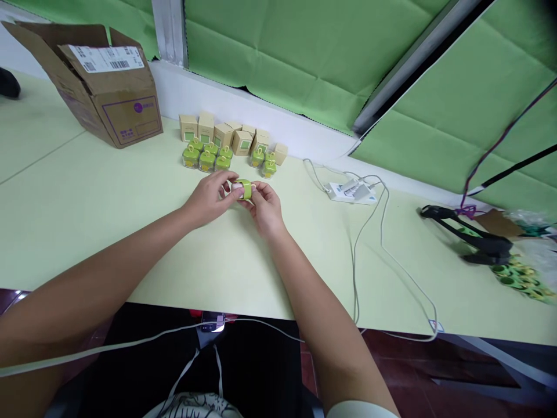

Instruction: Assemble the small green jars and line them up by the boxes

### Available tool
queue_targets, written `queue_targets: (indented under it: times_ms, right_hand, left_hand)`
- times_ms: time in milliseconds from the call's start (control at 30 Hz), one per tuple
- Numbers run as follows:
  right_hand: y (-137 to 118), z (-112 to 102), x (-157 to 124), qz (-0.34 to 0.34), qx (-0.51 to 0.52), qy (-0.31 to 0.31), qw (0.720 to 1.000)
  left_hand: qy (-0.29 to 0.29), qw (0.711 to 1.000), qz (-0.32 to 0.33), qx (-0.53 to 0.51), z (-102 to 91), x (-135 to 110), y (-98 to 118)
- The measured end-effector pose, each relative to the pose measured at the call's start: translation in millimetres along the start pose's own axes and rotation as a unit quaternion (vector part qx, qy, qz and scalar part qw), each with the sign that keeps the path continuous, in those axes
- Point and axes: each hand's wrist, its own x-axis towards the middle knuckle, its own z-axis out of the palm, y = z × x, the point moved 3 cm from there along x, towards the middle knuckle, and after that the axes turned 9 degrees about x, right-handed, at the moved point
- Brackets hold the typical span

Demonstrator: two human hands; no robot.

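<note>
Over the middle of the table, both my hands hold a small green-lidded container (246,188) that lies on its side. My left hand (212,197) pinches its pale end between thumb and fingers. The green lid end, with a small loop, is gripped by my right hand (265,206). Just beyond my fingers stand several similar clear containers with green looped lids (207,160), grouped on the left. A smaller group of the same containers (269,167) stands to the right. What is inside the held one is hidden by my fingers.
Several small cardboard boxes (242,141) line the wall. A large open carton (117,98) stands at back left. A white power strip (351,193) with trailing cables lies right of my hands. Farther right are a black stand-like object (487,244) and green pieces (520,276).
</note>
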Motion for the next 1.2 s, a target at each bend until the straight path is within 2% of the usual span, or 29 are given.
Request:
queue_targets:
  times_ms: [100,200,367,500,767,900,1067,1200]
  right_hand:
    - [-1.8,4.4,-4.3,0.02,0.021,0.0,1.0]
    - [-3.0,6.5,-5.3,0.063,0.02,0.006,0.998]
    - [-7.1,18.9,-11.2,0.112,0.028,-0.053,0.992]
    - [-9.8,26.4,-17.2,0.106,0.022,-0.085,0.99]
    - [-12.2,25.7,-15.9,0.1,0.041,-0.092,0.99]
    - [-9.9,24.1,-14.9,0.092,0.028,-0.08,0.992]
    - [-6.8,24.4,-15.8,0.08,0.024,-0.088,0.993]
    - [-10.1,24.8,-16.8,0.093,0.017,-0.101,0.99]
  left_hand:
    - [0.009,0.999,-0.005,-0.043,4.6,-2.2,2.6]
    - [0.032,0.999,0.017,-0.033,4.7,-3.4,2.8]
    - [0.042,0.996,0.063,0.036,3.1,-4.8,5.4]
    - [0.039,0.993,0.093,0.065,3.1,-5.6,9.8]
    - [0.025,0.984,0.157,0.082,4.1,-3.8,14.0]
    - [0.009,0.983,0.152,0.104,8.4,-4.3,14.6]
    - [0.037,0.984,0.135,0.109,10.2,-5.3,13.8]
    - [0.051,0.982,0.157,0.096,7.0,-3.6,13.8]
